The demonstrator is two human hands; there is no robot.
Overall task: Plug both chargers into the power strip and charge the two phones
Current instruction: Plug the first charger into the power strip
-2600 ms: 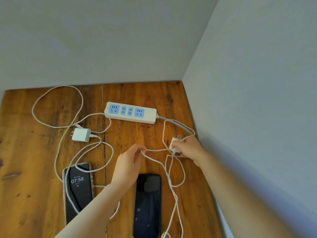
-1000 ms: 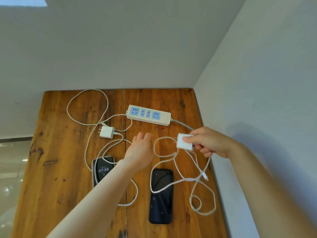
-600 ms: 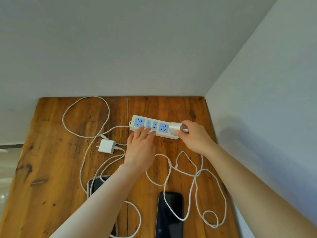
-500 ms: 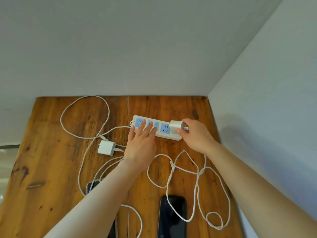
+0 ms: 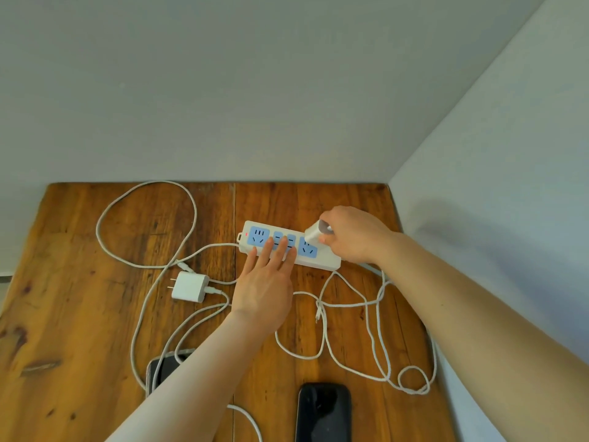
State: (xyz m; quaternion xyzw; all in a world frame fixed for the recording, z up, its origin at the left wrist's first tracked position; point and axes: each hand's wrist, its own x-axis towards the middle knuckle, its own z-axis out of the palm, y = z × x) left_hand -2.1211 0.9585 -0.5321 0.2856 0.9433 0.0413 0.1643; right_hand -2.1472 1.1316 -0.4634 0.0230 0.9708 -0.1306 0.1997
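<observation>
A white power strip [image 5: 322, 260] with blue sockets lies across the wooden table. My right hand [image 5: 353, 236] grips a white charger [image 5: 314, 232], tilted at the strip's rightmost socket. My left hand [image 5: 266, 279] lies flat, fingers spread, pressing on the strip's middle. A second white charger [image 5: 190, 286] lies loose on the table to the left, prongs pointing left. One dark phone [image 5: 323, 413] lies at the near edge; another phone [image 5: 162, 368] is mostly hidden under my left forearm. A cable's free plug [image 5: 318, 315] lies among white loops.
White cable loops [image 5: 379, 346] sprawl over the table's right half, and a big loop [image 5: 143, 224] lies at the back left. Grey walls close the table in at the back and right [image 5: 478, 218]. The strip's grey cord [image 5: 371, 267] runs off to the right.
My right hand carried the charger from above the phones to the strip's right end and tilted it onto the rightmost socket. My left hand moved forward onto the strip.
</observation>
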